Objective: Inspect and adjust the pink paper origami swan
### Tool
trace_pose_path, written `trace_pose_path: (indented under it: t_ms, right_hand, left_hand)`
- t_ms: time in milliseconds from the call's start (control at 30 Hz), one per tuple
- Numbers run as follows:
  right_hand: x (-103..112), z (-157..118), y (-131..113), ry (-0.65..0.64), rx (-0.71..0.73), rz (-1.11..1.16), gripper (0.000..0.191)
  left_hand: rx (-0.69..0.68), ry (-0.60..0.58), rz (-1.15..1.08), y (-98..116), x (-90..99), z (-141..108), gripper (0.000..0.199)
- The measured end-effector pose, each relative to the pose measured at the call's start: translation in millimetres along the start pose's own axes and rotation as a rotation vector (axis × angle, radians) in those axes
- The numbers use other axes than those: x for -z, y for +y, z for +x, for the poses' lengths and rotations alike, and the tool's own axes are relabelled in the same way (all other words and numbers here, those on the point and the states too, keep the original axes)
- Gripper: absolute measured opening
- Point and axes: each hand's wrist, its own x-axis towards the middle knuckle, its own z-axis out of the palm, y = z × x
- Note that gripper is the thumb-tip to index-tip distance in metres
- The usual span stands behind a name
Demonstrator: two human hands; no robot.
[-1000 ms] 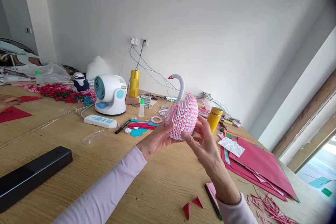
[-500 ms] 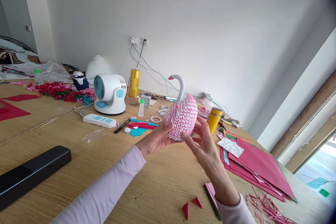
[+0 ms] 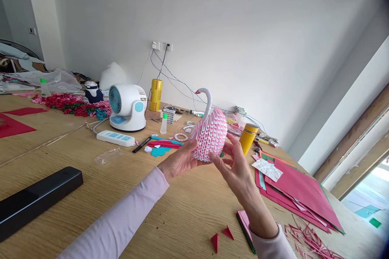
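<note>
A pink and white paper swan [image 3: 210,135], built of folded pieces, is held up above the table between both hands. Its curved white neck ends in a red beak and points left. My left hand [image 3: 181,161] grips the lower left side, thumb on the front and fingers under the base. On the right, my right hand [image 3: 233,164] holds the lower body, with the thumb on the front and the fingers round the far side. Parts of the fingers are hidden behind the swan. Two red folded paper triangles [image 3: 215,243] lie below on the wooden table [image 3: 170,218].
A white fan [image 3: 127,107] and a power strip [image 3: 115,138] stand at the left, with a long black box [image 3: 39,202] nearer. A yellow flask [image 3: 248,139] is just right of the swan. Red paper sheets [image 3: 304,188] and pink paper strips [image 3: 310,236] lie at right.
The swan has turned and shifted slightly left within the grip. Both hands stay closed round it in almost the same place.
</note>
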Motion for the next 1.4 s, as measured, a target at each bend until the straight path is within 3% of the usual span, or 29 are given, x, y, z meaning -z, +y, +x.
trace_pose_path:
  t_ms: [433,800,1167,1400]
  right_hand:
    - [-0.1,0.3,3.4,0.007,0.003,-0.064,0.068]
    - [2.0,0.7,5.6,-0.012,-0.007,-0.077,0.068]
    - [4.5,3.3,5.3,-0.08,-0.042,0.041,0.076]
    - [8.0,3.3,4.0,-0.112,-0.037,0.048,0.079]
  left_hand:
    - [0.011,-0.004,-0.018,-2.9,5.1,0.4,0.063]
    - [-0.009,0.04,-0.012,-8.4,16.9,3.9,0.052]
    - [-0.068,0.044,0.134,-1.1,-1.2,-0.4,0.065]
    - [-0.073,-0.029,0.217,0.6,-5.0,-2.7,0.071]
